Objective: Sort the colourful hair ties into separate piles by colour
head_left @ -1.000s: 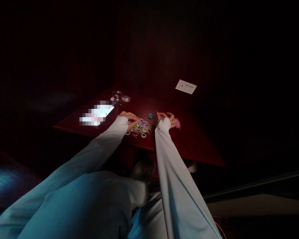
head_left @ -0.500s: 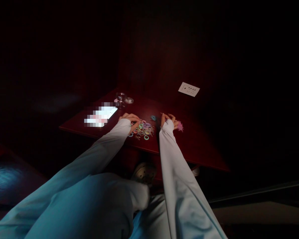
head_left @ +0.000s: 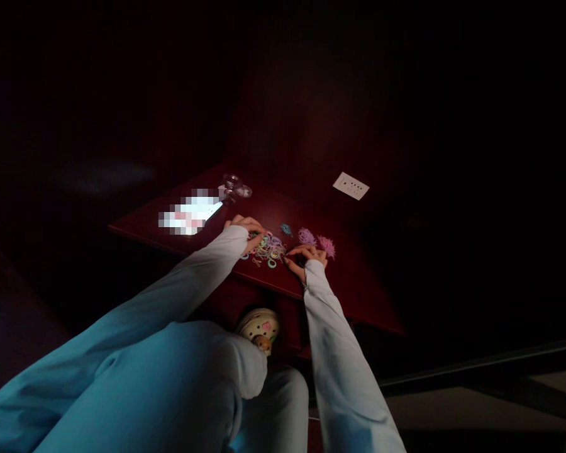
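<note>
In the head view, a mixed pile of small pastel hair ties and thin loops (head_left: 270,248) lies near the close edge of a dark red, smooth-topped counter (head_left: 358,294); the left hand (head_left: 246,231) rests at the pile's left side, its fingers bent over the loops and the thumb drawn in toward them; whether anything is pinched there, I cannot tell.

The right hand (head_left: 306,258) is at the pile's right edge, palm side down, with thumb and forefinger reaching toward the loops and a narrow gap between their tips; no held piece can be made out in this dim light.

Just beyond the pile is a small teal-blue cluster of thin loops (head_left: 286,229); to the pile's right, beyond the right hand, are a fluffy-looking lilac cluster (head_left: 306,236) and, farther right, a bright pink cluster (head_left: 327,246), the two side by side.

Left of the pile, past the left hand, lies a lit phone with a blurred-out screen (head_left: 192,216); beyond the pile and to its left stand clear, round plastic containers (head_left: 234,187); a white rectangular socket plate (head_left: 351,186) is on the wall, beyond the pile to the right; a cream clog with holes and charms (head_left: 260,325) shows below the pile, under the counter's edge.
</note>
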`<act>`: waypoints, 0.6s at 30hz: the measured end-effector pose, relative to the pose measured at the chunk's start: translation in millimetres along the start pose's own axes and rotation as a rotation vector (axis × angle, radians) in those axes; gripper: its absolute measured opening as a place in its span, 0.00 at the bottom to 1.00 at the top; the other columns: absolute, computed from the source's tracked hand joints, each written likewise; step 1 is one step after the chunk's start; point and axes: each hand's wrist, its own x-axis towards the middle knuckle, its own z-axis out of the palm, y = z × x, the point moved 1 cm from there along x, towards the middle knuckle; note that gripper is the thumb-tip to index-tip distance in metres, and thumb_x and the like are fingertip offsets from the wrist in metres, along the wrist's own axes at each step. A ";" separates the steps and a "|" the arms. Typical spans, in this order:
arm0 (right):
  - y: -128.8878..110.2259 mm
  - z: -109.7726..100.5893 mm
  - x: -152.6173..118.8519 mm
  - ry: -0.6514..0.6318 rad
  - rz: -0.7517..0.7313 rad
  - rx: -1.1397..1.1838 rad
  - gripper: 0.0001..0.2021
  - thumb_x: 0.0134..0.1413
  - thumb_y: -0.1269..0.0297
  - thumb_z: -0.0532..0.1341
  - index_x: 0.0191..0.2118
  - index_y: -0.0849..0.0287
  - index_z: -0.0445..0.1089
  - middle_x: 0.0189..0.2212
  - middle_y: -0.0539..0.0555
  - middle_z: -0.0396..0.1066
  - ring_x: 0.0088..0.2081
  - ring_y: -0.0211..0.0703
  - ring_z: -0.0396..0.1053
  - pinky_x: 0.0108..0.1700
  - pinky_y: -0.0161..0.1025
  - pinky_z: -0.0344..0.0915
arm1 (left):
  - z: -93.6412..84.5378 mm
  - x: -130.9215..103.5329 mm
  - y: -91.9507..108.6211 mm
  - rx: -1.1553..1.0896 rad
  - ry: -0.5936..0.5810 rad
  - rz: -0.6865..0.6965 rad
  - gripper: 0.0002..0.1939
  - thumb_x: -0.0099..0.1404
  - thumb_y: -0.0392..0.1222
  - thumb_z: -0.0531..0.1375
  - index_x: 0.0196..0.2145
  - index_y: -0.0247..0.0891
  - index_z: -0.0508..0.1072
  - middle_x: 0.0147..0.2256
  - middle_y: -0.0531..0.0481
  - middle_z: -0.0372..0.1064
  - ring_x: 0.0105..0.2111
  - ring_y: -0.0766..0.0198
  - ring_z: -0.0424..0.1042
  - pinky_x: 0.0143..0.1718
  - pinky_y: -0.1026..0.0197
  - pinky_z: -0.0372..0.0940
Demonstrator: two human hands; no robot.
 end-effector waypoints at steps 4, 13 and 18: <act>4.5 6.9 3.2 0.034 0.013 -0.053 0.06 0.53 0.56 0.73 0.37 0.48 0.82 0.48 0.52 0.77 0.53 0.54 0.60 0.53 0.46 0.50 | 0.6 -1.4 2.0 -0.011 0.006 -0.003 0.06 0.66 0.47 0.66 0.37 0.51 0.85 0.47 0.55 0.82 0.50 0.51 0.68 0.53 0.47 0.57; 2.2 0.8 2.4 0.041 -0.015 -0.121 0.08 0.62 0.53 0.67 0.41 0.47 0.81 0.50 0.53 0.75 0.55 0.56 0.59 0.54 0.48 0.48 | 0.6 -2.4 3.8 -0.002 0.031 -0.004 0.07 0.66 0.44 0.64 0.35 0.51 0.84 0.46 0.55 0.82 0.50 0.51 0.69 0.53 0.46 0.57; 8.6 6.8 6.4 0.089 0.038 -0.090 0.11 0.64 0.51 0.66 0.37 0.50 0.82 0.49 0.56 0.75 0.54 0.56 0.58 0.54 0.49 0.48 | 1.7 -2.5 5.3 -0.002 0.054 -0.019 0.06 0.65 0.42 0.65 0.31 0.50 0.83 0.45 0.56 0.82 0.49 0.50 0.69 0.53 0.45 0.58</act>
